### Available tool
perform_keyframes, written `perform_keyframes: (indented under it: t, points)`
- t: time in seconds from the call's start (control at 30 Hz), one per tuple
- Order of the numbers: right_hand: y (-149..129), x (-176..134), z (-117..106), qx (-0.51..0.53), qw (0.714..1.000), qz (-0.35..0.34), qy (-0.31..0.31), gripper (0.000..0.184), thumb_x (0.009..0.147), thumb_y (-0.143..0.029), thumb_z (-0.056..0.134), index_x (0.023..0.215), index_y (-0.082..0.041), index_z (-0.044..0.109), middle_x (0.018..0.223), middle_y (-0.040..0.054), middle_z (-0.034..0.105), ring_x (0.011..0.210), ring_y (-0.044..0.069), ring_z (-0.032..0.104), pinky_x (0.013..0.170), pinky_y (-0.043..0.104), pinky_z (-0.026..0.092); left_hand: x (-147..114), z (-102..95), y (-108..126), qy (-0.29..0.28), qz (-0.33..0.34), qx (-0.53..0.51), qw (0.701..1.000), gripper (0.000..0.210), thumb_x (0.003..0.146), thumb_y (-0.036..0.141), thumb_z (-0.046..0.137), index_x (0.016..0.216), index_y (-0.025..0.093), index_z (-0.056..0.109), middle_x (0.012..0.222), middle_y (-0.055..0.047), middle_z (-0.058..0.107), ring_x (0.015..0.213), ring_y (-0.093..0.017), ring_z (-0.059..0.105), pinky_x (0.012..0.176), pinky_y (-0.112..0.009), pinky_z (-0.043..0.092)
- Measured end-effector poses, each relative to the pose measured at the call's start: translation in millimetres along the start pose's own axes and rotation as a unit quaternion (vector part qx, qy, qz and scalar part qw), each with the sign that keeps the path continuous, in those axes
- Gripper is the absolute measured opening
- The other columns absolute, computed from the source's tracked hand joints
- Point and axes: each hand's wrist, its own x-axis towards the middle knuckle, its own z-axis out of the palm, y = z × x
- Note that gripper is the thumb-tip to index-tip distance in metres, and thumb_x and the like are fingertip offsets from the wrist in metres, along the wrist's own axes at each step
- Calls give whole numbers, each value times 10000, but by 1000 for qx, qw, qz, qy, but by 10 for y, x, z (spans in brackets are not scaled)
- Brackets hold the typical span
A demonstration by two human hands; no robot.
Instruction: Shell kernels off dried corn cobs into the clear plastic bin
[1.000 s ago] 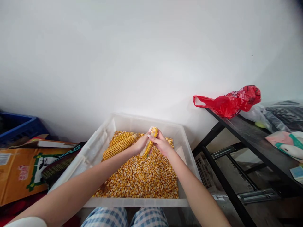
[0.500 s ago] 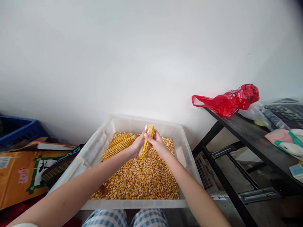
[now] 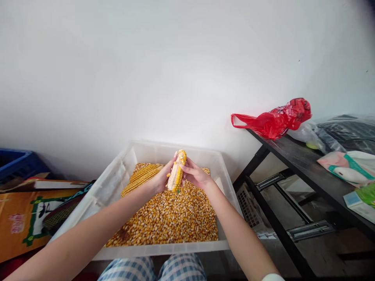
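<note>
Between my hands is an ear of corn (image 3: 177, 171), tilted upright, with a bare pale strip on its left side and yellow kernels on its right. My left hand (image 3: 165, 176) is closed around its left side. From the right, my right hand (image 3: 197, 175) grips it with the thumb lying across the kernels. Both hands are above a bed of loose corn kernels (image 3: 172, 222) in a translucent plastic bin (image 3: 228, 183). Several whole ears of corn (image 3: 140, 177) lie on the kernels at the back left, partly hidden by my left forearm.
A black table (image 3: 310, 164) at the right carries a red plastic bag (image 3: 272, 121) and other packages. To the left are an orange cardboard box (image 3: 17, 222), a racket bag (image 3: 63, 210) and a blue crate (image 3: 23, 164). A white wall rises behind the bin.
The ear of corn has been turned, so its bare pale side now faces me. My right thumb has moved down from near its tip. The view has shifted slightly to the right.
</note>
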Motion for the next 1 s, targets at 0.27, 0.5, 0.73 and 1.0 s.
perform_keyframes:
  t: [0.27, 0.5, 0.73, 1.0]
  points:
    - [213, 63, 183, -13, 993, -56, 101, 568, 708, -352, 666, 1217, -300, 421, 1088, 3, 576, 839, 143, 580, 620, 232, 477, 91, -61, -100, 76, 45, 21, 996, 555, 793, 664, 351, 671, 164, 561, 467, -44, 553, 377, -156, 518, 388, -274, 436]
    - [327, 112, 215, -6, 989, -61, 138, 579, 700, -366, 673, 1206, -298, 400, 1040, -4, 584, 849, 139, 577, 644, 229, 474, 118, -80, -140, 87, 46, 56, 994, 563, 812, 636, 346, 876, 149, 621, 453, -27, 546, 357, -156, 507, 386, -274, 429]
    - [422, 163, 160, 2, 988, -9, 151, 716, 635, -422, 726, 1228, -290, 348, 843, -23, 579, 602, 102, 534, 479, 203, 415, 188, -140, -236, 86, 31, 92, 991, 601, 795, 667, 339, 917, 146, 612, 488, -28, 568, 345, -159, 509, 364, -275, 417]
    - [327, 127, 44, -15, 998, -15, 53, 620, 675, -382, 694, 1216, -292, 405, 975, 1, 575, 680, 105, 539, 482, 185, 425, 145, -240, -113, 75, 0, 40, 996, 538, 748, 661, 442, 703, 145, 586, 464, -28, 558, 370, -149, 527, 395, -262, 448]
